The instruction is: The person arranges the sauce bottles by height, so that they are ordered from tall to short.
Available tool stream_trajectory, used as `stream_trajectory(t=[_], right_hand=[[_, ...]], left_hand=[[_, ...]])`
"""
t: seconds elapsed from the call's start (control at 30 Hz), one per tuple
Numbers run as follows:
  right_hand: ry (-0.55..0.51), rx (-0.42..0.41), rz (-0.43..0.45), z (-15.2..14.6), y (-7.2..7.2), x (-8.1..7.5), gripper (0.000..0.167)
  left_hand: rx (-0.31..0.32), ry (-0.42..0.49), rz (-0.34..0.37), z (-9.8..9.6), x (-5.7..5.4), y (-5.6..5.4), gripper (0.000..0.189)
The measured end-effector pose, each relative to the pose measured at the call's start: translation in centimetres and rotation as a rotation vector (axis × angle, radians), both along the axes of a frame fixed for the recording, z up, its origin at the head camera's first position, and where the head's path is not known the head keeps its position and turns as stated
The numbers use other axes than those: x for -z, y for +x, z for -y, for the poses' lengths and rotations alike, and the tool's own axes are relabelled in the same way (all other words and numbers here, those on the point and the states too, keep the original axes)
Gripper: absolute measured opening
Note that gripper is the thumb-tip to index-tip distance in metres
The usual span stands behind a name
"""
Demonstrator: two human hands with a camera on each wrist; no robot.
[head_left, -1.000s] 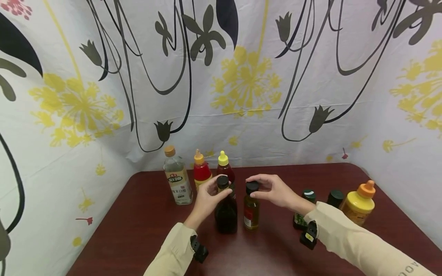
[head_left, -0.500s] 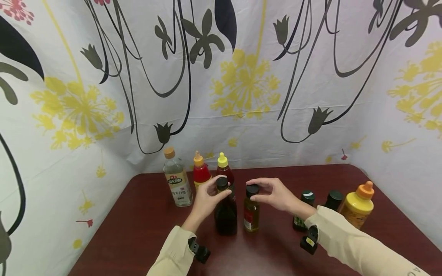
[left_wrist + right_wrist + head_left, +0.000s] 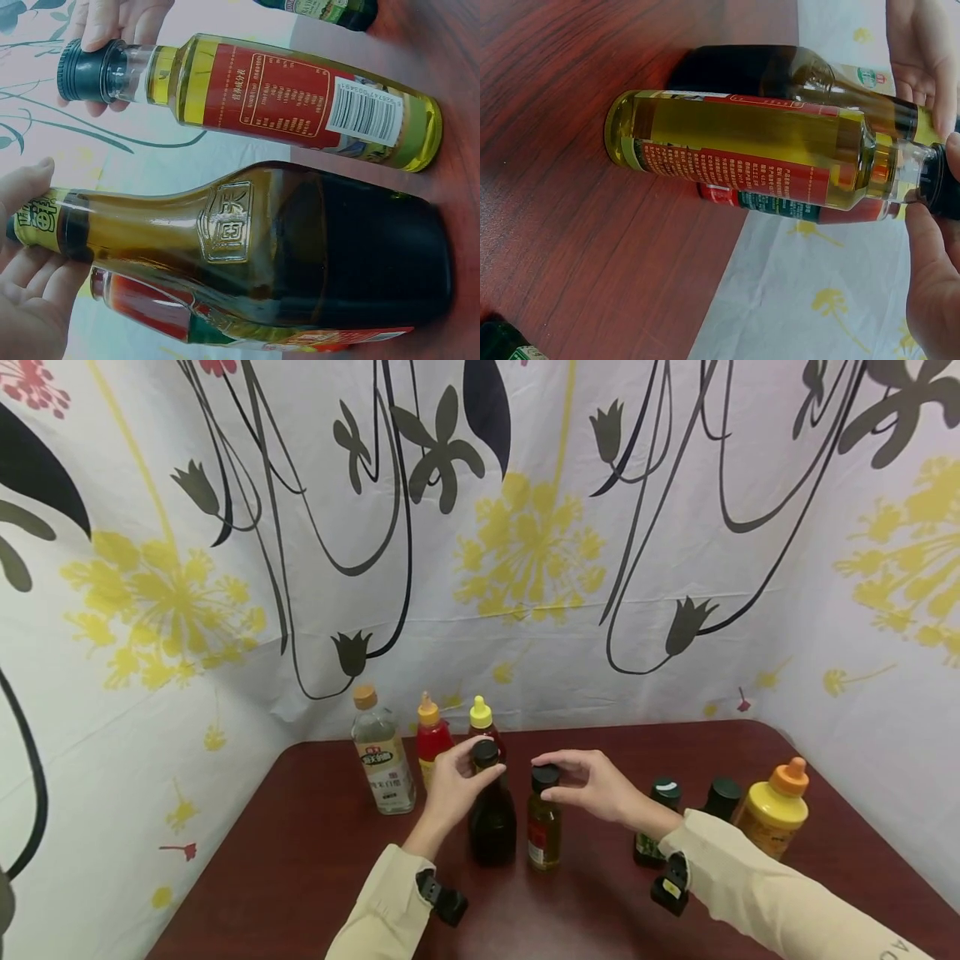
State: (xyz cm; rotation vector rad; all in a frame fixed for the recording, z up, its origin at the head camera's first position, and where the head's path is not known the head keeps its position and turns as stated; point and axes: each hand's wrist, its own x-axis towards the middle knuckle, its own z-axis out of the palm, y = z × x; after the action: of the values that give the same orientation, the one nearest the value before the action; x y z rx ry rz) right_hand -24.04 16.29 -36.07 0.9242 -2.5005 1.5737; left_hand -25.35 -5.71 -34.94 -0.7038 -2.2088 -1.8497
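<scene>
My left hand (image 3: 456, 785) grips the neck of a dark soy sauce bottle (image 3: 492, 831), thumb and fingers around it just under the black cap. The left wrist view shows the embossed glass of this soy sauce bottle (image 3: 285, 240), which stands upright over the table. Close to its right is a smaller bottle of yellow-green oil (image 3: 543, 831) with a red label, also upright. My right hand (image 3: 600, 787) pinches that bottle's black cap from the right side. In the right wrist view the oil bottle (image 3: 742, 146) partly covers the soy sauce bottle (image 3: 735, 71).
Behind my left hand stand a clear bottle with an orange cap (image 3: 385, 768), a red squeeze bottle (image 3: 432, 739) and a yellow-tipped one (image 3: 481, 717). To the right, dark-capped bottles (image 3: 649, 850) and a yellow squeeze bottle (image 3: 772, 810) stand on the dark red table (image 3: 262, 877).
Relative to the other bottles, my left hand and the soy sauce bottle have shifted slightly up and to the right in the head view. The right hand stays on the oil bottle's cap.
</scene>
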Motion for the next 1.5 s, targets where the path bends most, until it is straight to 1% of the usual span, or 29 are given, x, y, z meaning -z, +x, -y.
stream_trajectory(t=[0.07, 0.13, 0.23, 0.37, 0.43, 0.53, 0.63, 0.8, 0.93, 1.03, 1.13, 1.27, 1.4, 1.5], right_hand=[[0.003, 0.0, -0.003, 0.0, 0.0, 0.0, 0.043], [0.007, 0.002, -0.004, 0.0, 0.0, 0.0, 0.043], [0.012, 0.004, -0.003, -0.1, 0.0, 0.1, 0.043], [0.009, 0.006, -0.009, -0.2, 0.0, 0.2, 0.044], [0.003, 0.007, -0.015, -0.2, -0.1, 0.2, 0.044], [-0.006, 0.005, -0.02, -0.2, -0.2, 0.2, 0.044], [-0.014, -0.008, -0.015, -0.1, -0.2, 0.2, 0.044], [0.003, -0.007, -0.017, -0.2, -0.3, 0.2, 0.045], [0.017, 0.012, -0.014, -0.4, -0.3, 0.1, 0.046], [0.01, 0.009, -0.012, -0.5, -0.2, 0.2, 0.046], [-0.001, -0.004, -0.006, -0.3, -0.2, 0.3, 0.045], [-0.01, -0.017, 0.002, -0.2, -0.3, 0.4, 0.045], [-0.012, -0.018, 0.012, -0.2, -0.3, 0.4, 0.046], [-0.007, -0.012, 0.015, -0.2, -0.2, 0.4, 0.047]], left_hand=[[-0.013, -0.012, -0.004, -0.2, -0.2, -0.1, 0.036], [-0.021, -0.024, -0.028, -0.4, -0.4, -0.4, 0.036], [-0.015, -0.03, -0.047, -0.8, 0.1, -1.5, 0.036], [0.009, -0.081, -0.083, -1.3, 0.7, -3.2, 0.035], [0.008, -0.103, -0.104, -1.6, 0.6, -3.6, 0.035], [-0.001, -0.12, -0.124, -2.0, 0.4, -4.1, 0.036], [-0.003, -0.122, -0.118, -2.3, 0.3, -4.4, 0.036], [0.008, -0.156, -0.115, -3.0, 0.0, -4.9, 0.035], [0.036, -0.18, -0.091, -3.9, -0.4, -5.3, 0.035], [0.059, -0.163, -0.061, -4.5, -0.6, -5.6, 0.038], [0.06, -0.148, -0.052, -5.1, -0.6, -5.9, 0.037], [0.051, -0.177, -0.067, -5.7, -0.5, -6.4, 0.033], [0.063, -0.212, -0.087, -6.2, -0.5, -7.0, 0.032], [0.069, -0.22, -0.09, -6.5, -0.3, -7.5, 0.032]])
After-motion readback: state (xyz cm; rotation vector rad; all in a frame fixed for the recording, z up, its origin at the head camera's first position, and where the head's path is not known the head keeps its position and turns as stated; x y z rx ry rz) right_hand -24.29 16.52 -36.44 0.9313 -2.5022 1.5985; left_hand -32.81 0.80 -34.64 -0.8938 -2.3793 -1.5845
